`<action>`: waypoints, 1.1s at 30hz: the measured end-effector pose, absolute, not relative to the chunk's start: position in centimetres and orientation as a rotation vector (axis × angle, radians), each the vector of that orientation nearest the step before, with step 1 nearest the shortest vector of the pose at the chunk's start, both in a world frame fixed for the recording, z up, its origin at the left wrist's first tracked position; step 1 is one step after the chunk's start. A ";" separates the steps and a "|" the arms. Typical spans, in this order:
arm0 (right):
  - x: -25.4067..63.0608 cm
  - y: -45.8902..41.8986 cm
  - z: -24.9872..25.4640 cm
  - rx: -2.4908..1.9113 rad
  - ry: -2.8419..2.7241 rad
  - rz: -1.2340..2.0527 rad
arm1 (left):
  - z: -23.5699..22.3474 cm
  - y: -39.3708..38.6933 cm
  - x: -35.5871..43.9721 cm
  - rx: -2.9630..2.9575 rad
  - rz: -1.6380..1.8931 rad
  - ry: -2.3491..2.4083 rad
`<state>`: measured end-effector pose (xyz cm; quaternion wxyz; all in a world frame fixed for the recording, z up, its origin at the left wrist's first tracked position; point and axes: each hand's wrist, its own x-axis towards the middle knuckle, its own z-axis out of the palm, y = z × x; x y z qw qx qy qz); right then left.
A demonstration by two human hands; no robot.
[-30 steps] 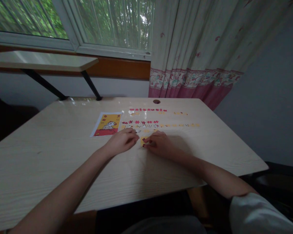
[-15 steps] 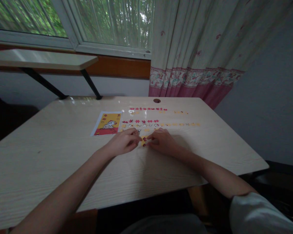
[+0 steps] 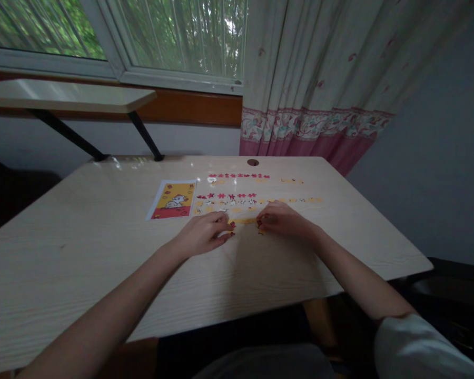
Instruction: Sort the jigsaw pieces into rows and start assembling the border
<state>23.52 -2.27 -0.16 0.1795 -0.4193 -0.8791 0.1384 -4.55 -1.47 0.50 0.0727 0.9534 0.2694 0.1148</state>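
A short line of yellow puzzle pieces (image 3: 245,221) lies on the table between my hands, with dark red patterned pieces at both ends. My left hand (image 3: 205,231) has its thumb and fingers closed on the red-and-yellow puzzle piece (image 3: 232,225) at the left end. At the right end, my right hand (image 3: 284,218) pinches another patterned puzzle piece (image 3: 259,225), partly hidden by its fingers. Behind the hands, several loose pieces lie in rows: red pieces (image 3: 231,196), white-and-black pieces (image 3: 237,202) and yellow pieces (image 3: 312,200).
To the left lies a printed picture (image 3: 174,201) of a white animal on yellow and red. A further row of red pieces (image 3: 239,176) is near the table's back edge, by a round cable hole (image 3: 253,162). A raised shelf (image 3: 71,97) stands at the back left.
My right hand has moved right, away from my left hand, and the yellow line between them now shows. My left hand has shifted slightly right onto the left end piece.
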 end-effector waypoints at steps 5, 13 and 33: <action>23.4 -2.1 0.0 -1.076 -2.513 0.453 | 0.6 -1.4 -4.7 2.859 0.358 0.818; 23.6 -2.0 0.1 -1.049 -2.495 0.442 | 0.4 -1.1 -4.9 2.830 0.393 0.793; 24.4 -1.9 -0.2 -1.133 -2.524 0.278 | 0.0 -0.6 -5.2 2.830 0.349 0.968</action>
